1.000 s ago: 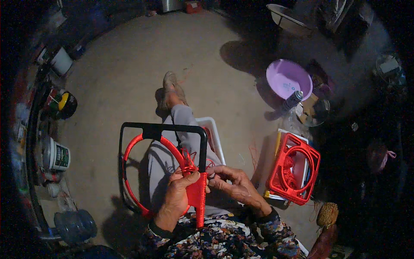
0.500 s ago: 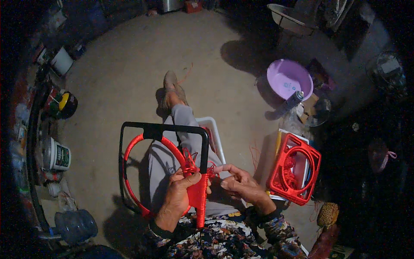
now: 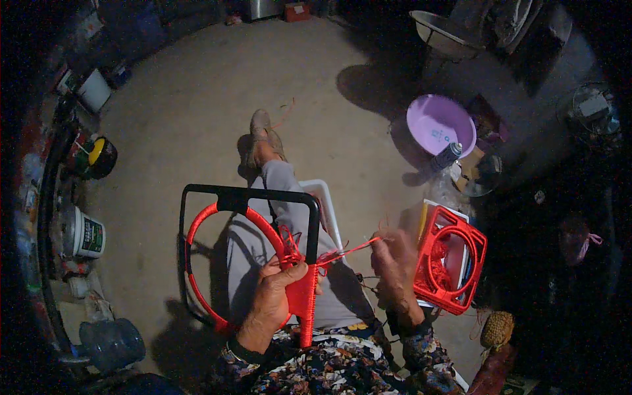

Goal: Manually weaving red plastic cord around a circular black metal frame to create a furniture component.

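Note:
My left hand (image 3: 273, 296) is closed around the red-wrapped side of a black rectangular frame (image 3: 270, 193), its thumb lying over the wrapping. Inside the frame sits a ring (image 3: 268, 228), mostly bound in red cord with short black parts. Loose red loops tangle just above my left thumb. From there a red cord (image 3: 359, 248) runs taut to the right, pinched in the fingers of my right hand (image 3: 395, 273). That hand is partly smeared by motion. The frame is held tilted over my lap.
To my right, a similar red frame (image 3: 428, 286) lies on a box, with red cord inside. Farther off stand a purple basin (image 3: 428, 122) and a spray can (image 3: 447, 155). A white bin (image 3: 329, 210) is beside my leg. Buckets (image 3: 89, 235) and a water jug (image 3: 112, 345) line the left.
My right hand has moved right and slightly up from beside the frame, drawing the red cord out straight. My left hand and the frame have barely moved.

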`<state>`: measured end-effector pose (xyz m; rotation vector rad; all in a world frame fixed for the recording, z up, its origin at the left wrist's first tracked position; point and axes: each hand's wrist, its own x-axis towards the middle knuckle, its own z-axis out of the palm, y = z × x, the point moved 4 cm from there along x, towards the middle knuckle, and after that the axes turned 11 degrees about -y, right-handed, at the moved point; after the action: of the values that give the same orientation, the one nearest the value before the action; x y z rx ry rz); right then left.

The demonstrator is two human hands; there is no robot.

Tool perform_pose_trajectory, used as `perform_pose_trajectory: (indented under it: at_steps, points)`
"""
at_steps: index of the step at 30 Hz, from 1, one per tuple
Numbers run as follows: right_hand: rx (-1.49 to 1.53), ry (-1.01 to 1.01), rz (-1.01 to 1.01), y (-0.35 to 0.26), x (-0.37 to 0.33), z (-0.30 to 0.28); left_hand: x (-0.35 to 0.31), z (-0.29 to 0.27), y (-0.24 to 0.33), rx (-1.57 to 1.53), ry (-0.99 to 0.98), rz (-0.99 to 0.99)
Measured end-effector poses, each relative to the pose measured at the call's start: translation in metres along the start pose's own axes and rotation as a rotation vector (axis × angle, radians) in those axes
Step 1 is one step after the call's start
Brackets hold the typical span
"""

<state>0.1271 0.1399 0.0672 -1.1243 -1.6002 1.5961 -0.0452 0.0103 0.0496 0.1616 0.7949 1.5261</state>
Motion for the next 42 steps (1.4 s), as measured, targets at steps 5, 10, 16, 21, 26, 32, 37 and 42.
perform_pose_trajectory:
  at_steps: [5, 10, 16, 21, 26, 32, 37, 42]
  points:
    - [-0.011, -0.165, -0.242, -0.032, 0.007, 0.024, 0.001, -0.002, -0.002, -0.011, -0.036, 0.003]
    - [-0.615, -0.503, -0.84, -0.083, 0.003, 0.076, 0.006, -0.011, -0.007, -0.144, 0.059, 0.116]
    - [-0.454, -0.329, -0.697, -0.071, 0.011, 0.054, -0.003, -0.004, 0.0, -0.018, -0.023, 0.049]
    - [-0.427, -0.32, -0.113, -0.028, 0.004, 0.006, -0.006, 0.004, 0.003, -0.009, -0.055, 0.039]
    - [-0.237, -0.133, -0.186, -0.038, 0.007, -0.001, -0.006, 0.004, 0.0, -0.024, -0.016, 0.019]
    - [-0.232, -0.394, -0.354, -0.052, -0.001, 0.041, -0.005, 0.003, 0.002, 0.016, 0.001, 0.06]
    - [-0.21, -0.324, -0.308, -0.052, -0.002, 0.05, -0.005, 0.004, 0.002, 0.029, -0.006, 0.027]
    - [-0.107, -0.444, -0.068, -0.018, -0.012, 0.027, -0.008, 0.001, 0.001, 0.001, 0.011, 0.058]
